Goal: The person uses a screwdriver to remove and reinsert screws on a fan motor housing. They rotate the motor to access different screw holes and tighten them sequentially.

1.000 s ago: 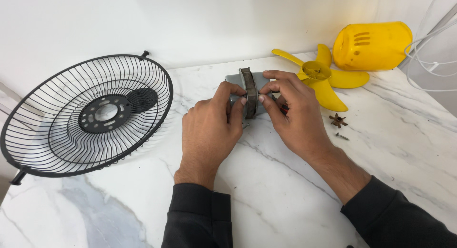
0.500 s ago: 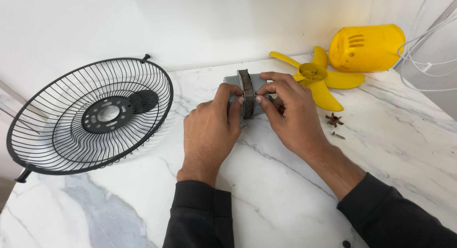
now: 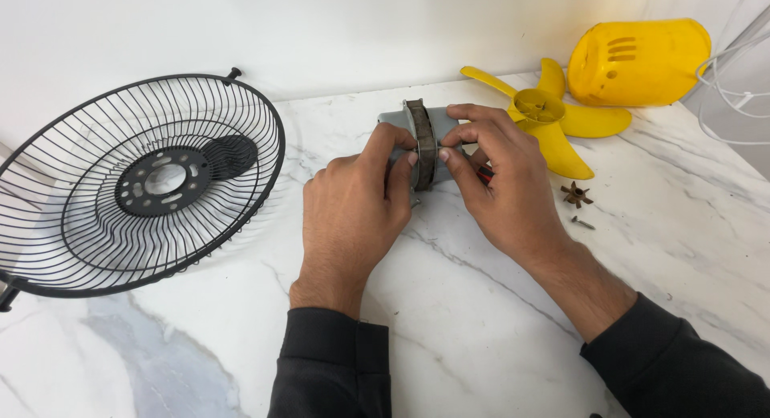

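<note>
- The left hand (image 3: 353,205) and the right hand (image 3: 501,185) both pinch the grey fan motor (image 3: 419,145), thumbs and fingertips pressed against its sides, one hand on each side.
- The motor stands on the white marble table (image 3: 449,306), just beyond the fingertips; its dark rusty middle band runs roughly upright, facing the camera edge-on, so the motor's long axis lies left to right, from one hand to the other.
- Neither hand is clearly nearer: both touch it.
- Red wires show under the right fingers.
- Right of that hand, near but apart: a small brown fan-shaped part (image 3: 576,195) and a screw (image 3: 583,222).
- Beyond them lie the yellow fan blade (image 3: 561,125) and yellow housing (image 3: 638,61).
- Well to the left rests the black wire guard (image 3: 136,185).
</note>
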